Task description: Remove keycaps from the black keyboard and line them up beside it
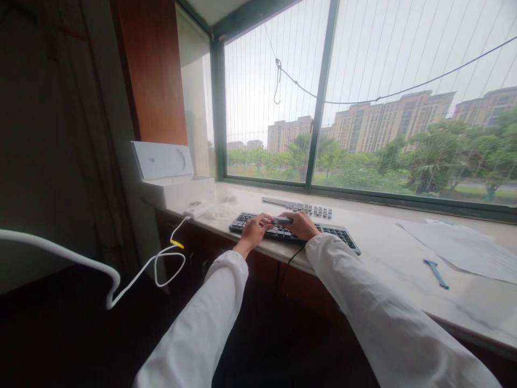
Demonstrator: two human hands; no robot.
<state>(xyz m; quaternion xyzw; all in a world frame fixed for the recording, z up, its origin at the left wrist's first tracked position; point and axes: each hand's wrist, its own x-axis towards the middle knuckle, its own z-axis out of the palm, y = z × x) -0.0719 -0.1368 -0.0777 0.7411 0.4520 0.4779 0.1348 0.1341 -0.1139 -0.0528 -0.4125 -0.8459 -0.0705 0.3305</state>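
A black keyboard [337, 230] lies along the front of the marble sill, its cable [291, 261] hanging over the edge. Over its middle, my right hand [302, 225] is closed around a small dark tool [281, 220] with a lighter grey end; its exact kind is unclear. The tool points left, toward my left hand [255, 230]. That hand is closed in a pinch beside the tool's end, and whatever sits between its fingertips is too small to make out. Behind the keyboard, loose dark keycaps [309, 208] are laid out in rows.
White sheets of paper [464, 249] and a blue strip-like tool [436, 274] lie to the right. At left stand an open white box [173, 186] and a white power strip [197, 208] with a looping cable [161, 253]. The window [278, 134] rises behind the sill [379, 264].
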